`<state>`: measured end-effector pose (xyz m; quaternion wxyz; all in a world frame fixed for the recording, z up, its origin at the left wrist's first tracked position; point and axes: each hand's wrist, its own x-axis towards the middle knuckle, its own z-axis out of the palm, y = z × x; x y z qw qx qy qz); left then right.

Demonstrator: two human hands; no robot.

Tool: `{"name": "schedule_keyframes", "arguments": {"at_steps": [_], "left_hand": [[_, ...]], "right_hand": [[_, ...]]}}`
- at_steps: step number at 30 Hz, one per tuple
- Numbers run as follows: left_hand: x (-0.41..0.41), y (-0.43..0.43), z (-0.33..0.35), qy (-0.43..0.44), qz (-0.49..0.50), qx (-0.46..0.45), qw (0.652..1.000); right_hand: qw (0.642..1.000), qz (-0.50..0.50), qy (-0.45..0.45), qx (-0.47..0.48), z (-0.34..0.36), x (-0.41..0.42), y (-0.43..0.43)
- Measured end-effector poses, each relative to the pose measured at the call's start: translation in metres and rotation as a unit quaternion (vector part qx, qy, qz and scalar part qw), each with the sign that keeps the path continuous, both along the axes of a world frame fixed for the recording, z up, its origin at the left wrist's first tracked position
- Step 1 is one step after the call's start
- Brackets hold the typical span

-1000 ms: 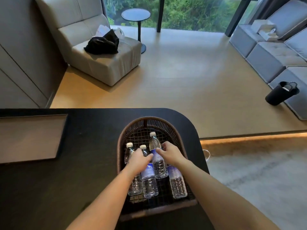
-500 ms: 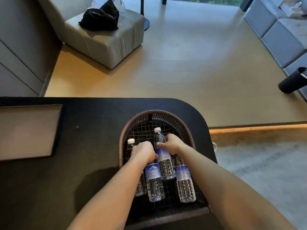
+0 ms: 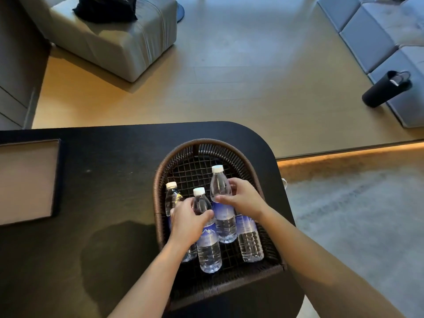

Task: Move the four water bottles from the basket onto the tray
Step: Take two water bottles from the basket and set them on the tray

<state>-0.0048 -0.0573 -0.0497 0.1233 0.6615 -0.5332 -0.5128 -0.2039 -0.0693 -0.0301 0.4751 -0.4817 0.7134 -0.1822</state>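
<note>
Hidden: I see the far-right bottle only below its label; my right hand covers its top.
Cut off: the tray runs off the counter's left edge.
Right fingers: wrapped around the tallest bottle, lifted in the basket.
Left fingers: my left hand closes on the middle bottle.
Leftmost bottle: partly behind that hand.
Bottles: all four inside the basket.
</note>
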Motion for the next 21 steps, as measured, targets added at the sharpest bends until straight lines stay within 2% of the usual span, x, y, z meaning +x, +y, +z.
{"name": "schedule_keyframes", "arguments": {"at_steps": [3,6,13,21], "left_hand": [[0.011,0.016,0.014,0.097,0.009,0.005,0.995],[0.023,0.027,0.024,0.136,-0.011,0.002,0.991],[0.041,0.043,0.039,0.149,-0.018,-0.073,0.986],[0.065,0.073,0.077,0.141,-0.045,-0.235,0.961]], "right_hand": [[0.999,-0.023,-0.002,-0.026,0.015,0.0,0.031],[0.998,-0.037,-0.005,-0.042,0.022,0.004,0.057],[0.992,-0.076,0.003,-0.104,0.036,0.034,0.097],[0.971,-0.09,0.063,-0.214,0.077,0.065,0.144]]}}
